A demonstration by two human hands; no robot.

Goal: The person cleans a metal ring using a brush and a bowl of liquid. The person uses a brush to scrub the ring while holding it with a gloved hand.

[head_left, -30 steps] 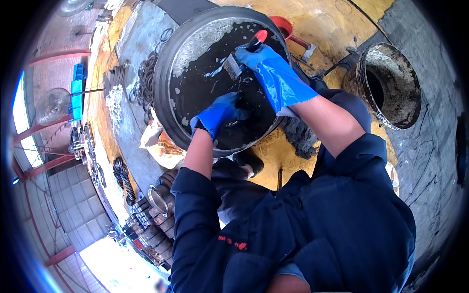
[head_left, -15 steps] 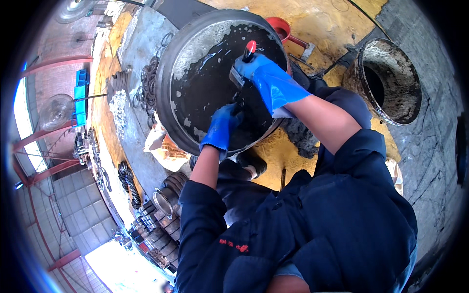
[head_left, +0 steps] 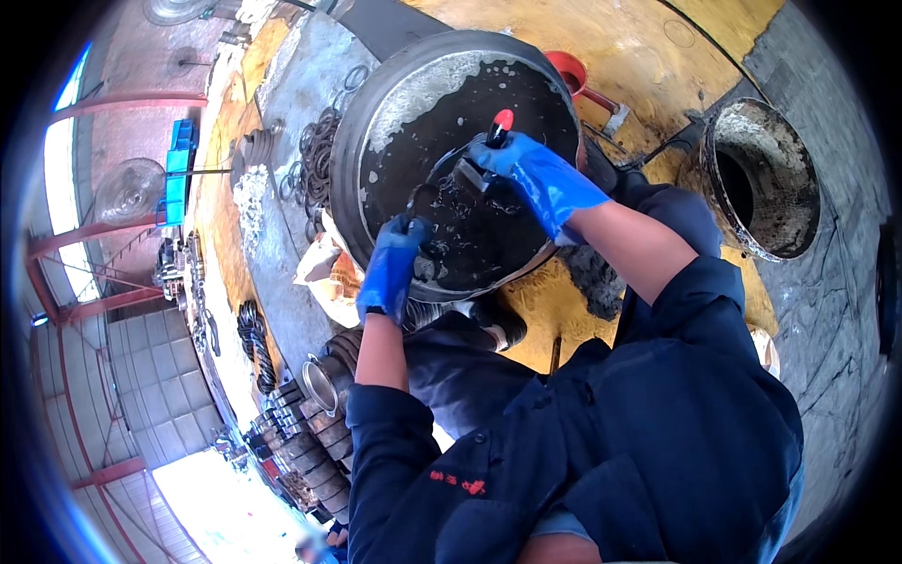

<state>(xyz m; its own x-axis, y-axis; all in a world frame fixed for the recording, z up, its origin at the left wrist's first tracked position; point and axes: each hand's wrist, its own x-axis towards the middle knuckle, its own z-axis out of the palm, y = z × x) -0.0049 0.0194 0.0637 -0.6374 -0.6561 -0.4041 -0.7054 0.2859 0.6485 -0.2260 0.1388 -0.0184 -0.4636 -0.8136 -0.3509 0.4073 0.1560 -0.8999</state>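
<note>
A wide round black tub (head_left: 348, 188) holds dark liquid with pale foam along its far left side. My right hand (head_left: 512, 158), in a blue rubber glove, grips a brush (head_left: 505, 120) by its red-tipped black handle. The brush's flat greyish head points down at the liquid near the tub's middle. My left hand (head_left: 393, 252), gloved the same way, is closed at the tub's near left side on a dark ring (head_left: 420, 195). The ring's arc rises from the liquid toward the brush; its lower part is hidden in liquid and ripples.
Several dark rings (head_left: 319, 150) lie heaped left of the tub. A red dipper (head_left: 567, 71) sits beyond its right side. Farther right stands a crusted open drum (head_left: 799, 202). Stacked metal parts (head_left: 305, 446) and a metal-rimmed pot (head_left: 321, 383) stand at lower left.
My left hand has drawn left toward the tub's edge, and the ring's arc now shows above the liquid. The brush has shifted slightly beside it, and the liquid ripples more. The whole view has shifted.
</note>
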